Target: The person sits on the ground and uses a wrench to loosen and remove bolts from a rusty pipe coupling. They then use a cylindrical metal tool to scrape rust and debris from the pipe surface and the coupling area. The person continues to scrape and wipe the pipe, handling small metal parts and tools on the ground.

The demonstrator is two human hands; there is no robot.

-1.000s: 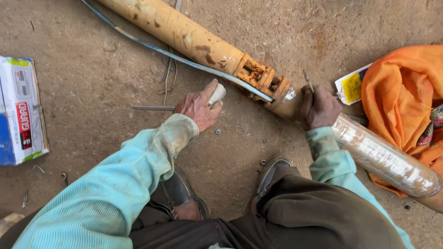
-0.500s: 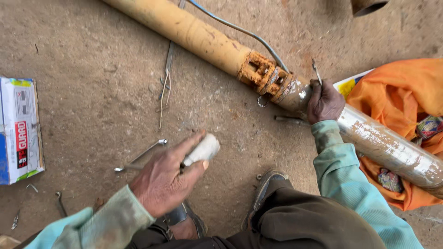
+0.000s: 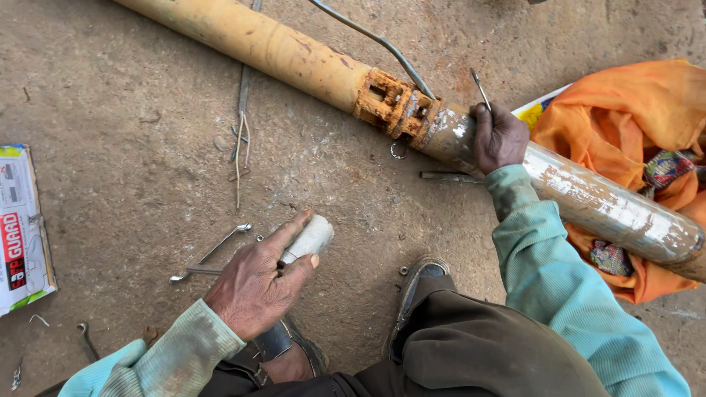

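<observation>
The left hand point(image 3: 254, 283) grips a short, light, stiff grey tube point(image 3: 309, 239), while the right hand point(image 3: 498, 136) clamps a thin tool point(image 3: 481, 90) against the heavy, rusty pipe point(image 3: 412, 114).

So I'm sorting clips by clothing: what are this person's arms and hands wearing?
Both arms wear long, faded teal knit sleeves with ribbed cuffs. The left sleeve looks grimy and yellowed near the cuff. The left hand and right hand are bare, without gloves.

Single head-worn view, looking steeply down, close over both hands, knees, concrete floor point(image 3: 110, 110) and long pipe point(image 3: 279, 51); no second view.
</observation>
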